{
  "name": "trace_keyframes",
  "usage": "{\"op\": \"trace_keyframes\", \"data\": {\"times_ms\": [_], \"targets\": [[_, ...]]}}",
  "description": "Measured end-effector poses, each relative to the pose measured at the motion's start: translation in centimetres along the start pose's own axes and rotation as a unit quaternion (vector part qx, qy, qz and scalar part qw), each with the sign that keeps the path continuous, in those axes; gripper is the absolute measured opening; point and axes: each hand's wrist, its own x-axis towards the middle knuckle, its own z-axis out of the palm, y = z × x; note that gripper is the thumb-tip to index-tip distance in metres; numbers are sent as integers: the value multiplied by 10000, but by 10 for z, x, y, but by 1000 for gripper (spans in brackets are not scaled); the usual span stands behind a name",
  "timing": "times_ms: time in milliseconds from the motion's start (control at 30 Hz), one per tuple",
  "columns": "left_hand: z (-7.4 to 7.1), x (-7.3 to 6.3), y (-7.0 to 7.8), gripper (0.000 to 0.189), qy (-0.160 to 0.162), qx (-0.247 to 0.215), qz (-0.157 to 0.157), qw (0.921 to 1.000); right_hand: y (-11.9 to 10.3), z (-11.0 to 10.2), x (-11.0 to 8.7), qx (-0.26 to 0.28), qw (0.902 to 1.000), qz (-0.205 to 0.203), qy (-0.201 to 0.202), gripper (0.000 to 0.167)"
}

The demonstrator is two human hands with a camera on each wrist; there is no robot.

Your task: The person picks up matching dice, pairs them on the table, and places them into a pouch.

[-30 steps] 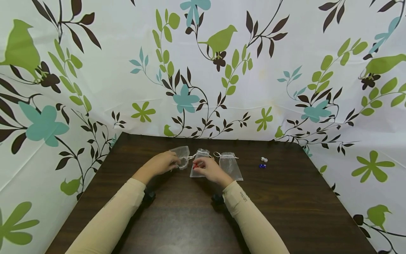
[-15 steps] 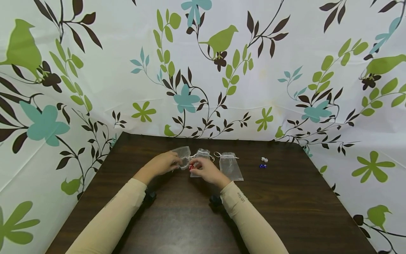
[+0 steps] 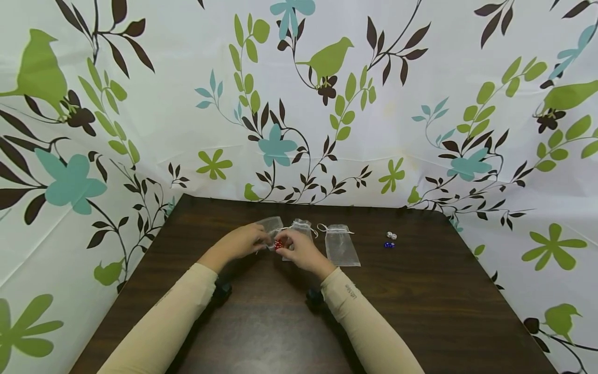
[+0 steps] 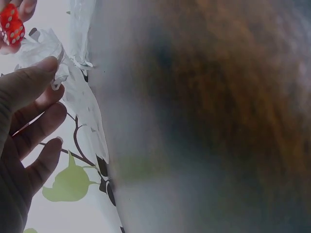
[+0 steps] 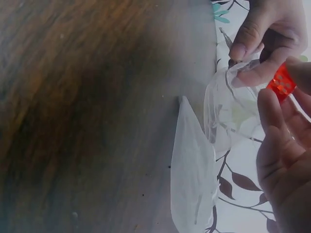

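Between thumb and fingers my right hand pinches red dice with white pips, two of them by the left wrist view. My left hand grips the gathered mouth of a sheer white drawstring pouch, thumb against forefinger. The dice are close beside that mouth; the head view does not show whether they touch it. Partly under my right hand lies a second sheer pouch. To its right a third pouch lies flat, its drawstring loop toward the back.
Clear-white dice and blue dice sit in small groups on the right of the dark wooden table. A patterned cloth with birds and leaves hangs behind the table's back edge.
My right hand has carried the red dice left, from over the middle pouch to the mouth of the left pouch. My left hand has stayed nearly still, holding that pouch.
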Motion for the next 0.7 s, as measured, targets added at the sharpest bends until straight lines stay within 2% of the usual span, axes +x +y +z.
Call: {"op": "trace_keyframes", "data": {"times_ms": [167, 367, 467, 700], "targets": [[1, -1, 3, 14, -74, -45, -122, 9999, -2, 4, 1, -412, 9980, -402, 259, 27], [6, 1, 4, 13, 25, -54, 69, 10000, -2, 7, -1, -1066, 9927, -479, 297, 28], [7, 1, 4, 13, 66, -54, 162, 9998, -3, 8, -3, -1654, 9845, -526, 235, 28], [7, 4, 7, 15, 68, -22, 244, 9997, -5, 9, -6, -2837, 9564, -646, 267, 33]]}}
